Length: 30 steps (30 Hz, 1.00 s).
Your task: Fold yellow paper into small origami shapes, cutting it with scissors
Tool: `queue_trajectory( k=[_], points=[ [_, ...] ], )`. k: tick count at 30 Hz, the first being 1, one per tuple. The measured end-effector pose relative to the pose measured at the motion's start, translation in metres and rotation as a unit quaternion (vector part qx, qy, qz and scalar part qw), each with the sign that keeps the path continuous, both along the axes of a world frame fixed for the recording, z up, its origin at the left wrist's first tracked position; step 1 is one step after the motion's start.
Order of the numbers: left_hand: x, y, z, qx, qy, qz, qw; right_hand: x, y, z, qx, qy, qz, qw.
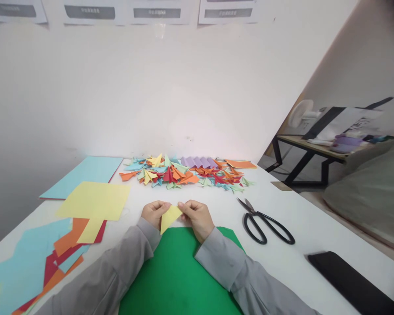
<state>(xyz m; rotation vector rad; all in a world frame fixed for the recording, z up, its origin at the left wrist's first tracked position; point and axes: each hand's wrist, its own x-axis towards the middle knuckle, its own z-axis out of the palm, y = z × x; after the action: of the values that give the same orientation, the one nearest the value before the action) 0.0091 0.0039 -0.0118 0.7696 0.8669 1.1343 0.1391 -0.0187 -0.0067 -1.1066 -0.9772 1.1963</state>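
Between both hands is a small folded piece of yellow paper (170, 218), roughly triangular, with one point hanging down. My left hand (153, 213) pinches its upper left edge between thumb and fingers. At its upper right corner, my right hand (197, 218) grips it the same way, the fingers partly hidden behind the thumb. Both hands are held above the far edge of a green sheet (180, 271). Beyond them lies a pile of small folded paper planes (170, 175) in several colours.
Black-handled scissors (265, 223) lie partly spread on the right, with a black flat object (351, 280) nearer me. At left are yellow paper (93, 201), blue sheets (82, 173) and coloured scraps (64, 258). A purple pleated paper (198, 162) rests against the white wall (184, 87).
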Motion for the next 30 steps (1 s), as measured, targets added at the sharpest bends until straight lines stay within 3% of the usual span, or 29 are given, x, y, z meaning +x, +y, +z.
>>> queue_trajectory(
  k=[9,18,22,25,27,30],
  points=[
    [0.000,0.001,-0.004,0.031,0.022,-0.001,0.999,-0.001,0.000,0.001,-0.014,0.027,0.004,1.000],
    [-0.001,-0.003,0.006,-0.024,-0.013,-0.022,0.999,-0.002,0.000,-0.001,0.002,0.015,-0.032,0.999],
    [0.005,-0.002,0.004,-0.022,-0.013,0.017,1.000,0.000,0.003,-0.003,-0.015,0.062,-0.039,0.997],
    [0.006,-0.002,0.001,0.036,0.028,0.063,0.997,0.001,0.005,-0.001,-0.029,0.135,-0.062,0.989],
    [0.004,-0.004,0.000,0.134,0.106,0.098,0.980,0.002,0.005,0.000,-0.032,0.172,-0.077,0.982],
    [0.000,-0.009,0.001,0.311,0.253,0.126,0.907,0.002,0.005,0.001,-0.030,0.190,-0.087,0.978]
  ],
)
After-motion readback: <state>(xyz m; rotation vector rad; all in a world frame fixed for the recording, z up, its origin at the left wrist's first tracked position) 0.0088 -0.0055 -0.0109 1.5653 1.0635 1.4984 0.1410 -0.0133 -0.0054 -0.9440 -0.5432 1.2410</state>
